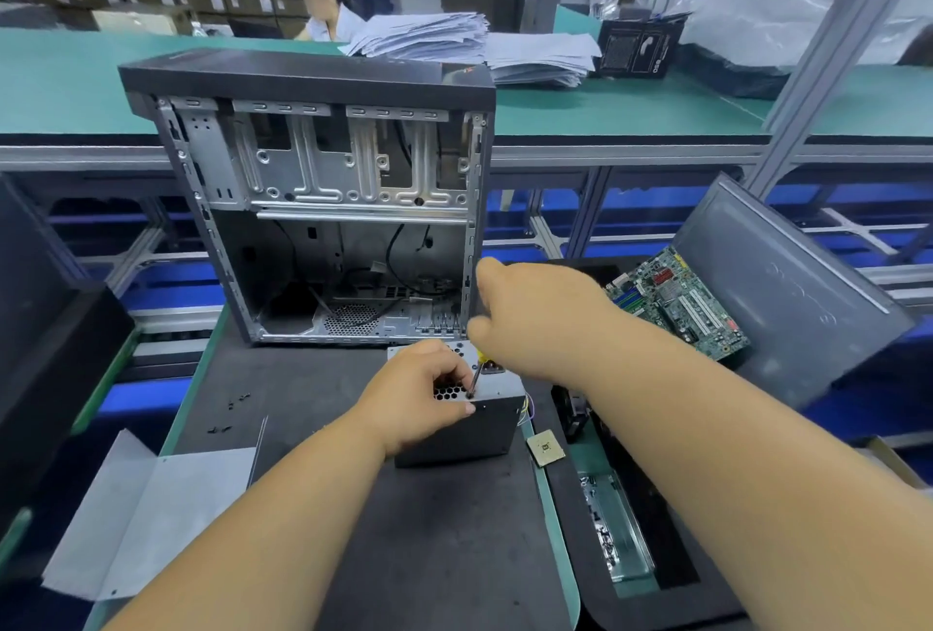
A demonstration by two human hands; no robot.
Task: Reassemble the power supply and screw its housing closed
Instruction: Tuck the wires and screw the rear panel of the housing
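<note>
The grey metal power supply (497,390) sits on the dark mat in front of the open computer case. My left hand (421,396) grips its top and near side, thumb laid along the front edge by the honeycomb vent. My right hand (525,315) holds a screwdriver (476,377) with a yellow handle from above. The dark shaft slants down and its tip meets the top face of the housing near the vent. Coloured wires stick out of the right side of the unit.
An open, gutted tower case (328,206) stands just behind the unit. Loose black screws (235,401) lie on the mat at left, beside a grey side panel (151,514). A CPU chip (545,447), a bracket (613,529), a motherboard (679,300) and another panel (792,287) lie to the right.
</note>
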